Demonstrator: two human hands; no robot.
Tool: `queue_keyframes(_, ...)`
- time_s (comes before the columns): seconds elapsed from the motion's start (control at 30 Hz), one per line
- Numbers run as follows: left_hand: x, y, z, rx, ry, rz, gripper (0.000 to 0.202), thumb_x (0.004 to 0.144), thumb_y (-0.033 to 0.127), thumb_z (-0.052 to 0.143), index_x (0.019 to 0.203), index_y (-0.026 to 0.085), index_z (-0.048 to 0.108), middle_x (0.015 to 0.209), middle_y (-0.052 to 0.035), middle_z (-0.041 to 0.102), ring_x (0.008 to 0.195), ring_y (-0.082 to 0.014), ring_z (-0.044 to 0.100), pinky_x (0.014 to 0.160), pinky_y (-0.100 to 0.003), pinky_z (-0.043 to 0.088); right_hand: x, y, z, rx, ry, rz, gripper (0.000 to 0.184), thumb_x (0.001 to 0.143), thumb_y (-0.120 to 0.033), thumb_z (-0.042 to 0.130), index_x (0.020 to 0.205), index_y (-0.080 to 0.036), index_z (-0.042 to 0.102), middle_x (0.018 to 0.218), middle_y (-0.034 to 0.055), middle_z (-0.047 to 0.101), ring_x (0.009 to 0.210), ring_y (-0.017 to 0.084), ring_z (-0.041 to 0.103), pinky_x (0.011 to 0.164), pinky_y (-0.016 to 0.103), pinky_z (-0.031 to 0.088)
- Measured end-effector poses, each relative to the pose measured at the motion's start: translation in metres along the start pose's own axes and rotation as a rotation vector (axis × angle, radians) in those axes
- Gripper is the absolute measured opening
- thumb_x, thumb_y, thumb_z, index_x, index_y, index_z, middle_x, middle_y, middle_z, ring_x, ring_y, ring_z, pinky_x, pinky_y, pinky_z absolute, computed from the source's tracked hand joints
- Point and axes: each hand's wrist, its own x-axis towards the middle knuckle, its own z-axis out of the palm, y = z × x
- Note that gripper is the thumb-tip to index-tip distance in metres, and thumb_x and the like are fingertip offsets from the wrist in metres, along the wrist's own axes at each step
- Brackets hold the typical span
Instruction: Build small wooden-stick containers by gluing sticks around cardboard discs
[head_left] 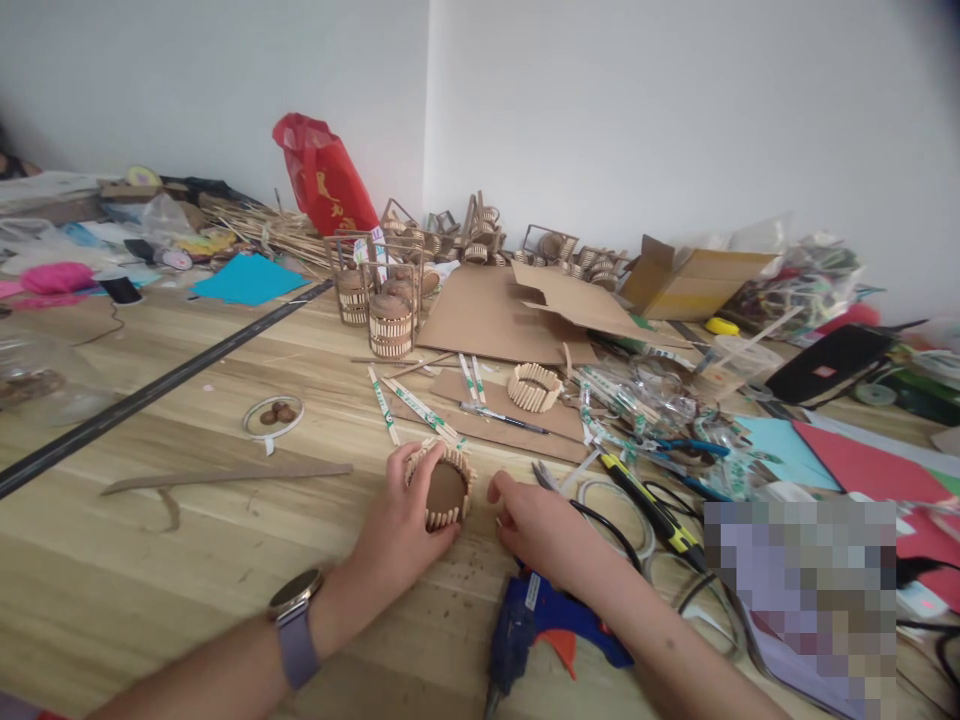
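Observation:
My left hand (397, 530) is wrapped round a small round craft basket (444, 488) made of short wooden sticks with a brown cardboard bottom, tilted on the wooden table (187, 560). A watch sits on that wrist. My right hand (544, 530) rests on the table just right of the basket, its fingers curled with the tips down on the wood; whether they pinch anything I cannot make out. A blue glue gun (529, 625) lies under my right forearm.
A stick ring (534, 387) lies on cardboard sheets (495, 315) beyond the basket. Finished stick baskets (390, 325) stand behind. Wrapped chopsticks (420, 405), a yellow utility knife (649, 505), blue pliers (690, 448), a tape roll (274, 415), a red bag (326, 180) and coloured paper lie around.

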Motion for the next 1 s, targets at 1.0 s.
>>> queue_keyframes(1.0, 0.002, 0.003, -0.004, -0.16, -0.124, 0.082, 0.084, 0.067, 0.014, 0.074, 0.141, 0.025, 0.036, 0.137, -0.016, 0.038, 0.13, -0.036, 0.044, 0.105, -0.057, 0.043, -0.012, 0.0, -0.015, 0.27, 0.277, -0.497, 0.014, 0.083, -0.006, 0.064, 0.084, -0.02, 0.066, 0.12, 0.0089, 0.057, 0.119, 0.024, 0.052, 0.101, 0.043, 0.043)
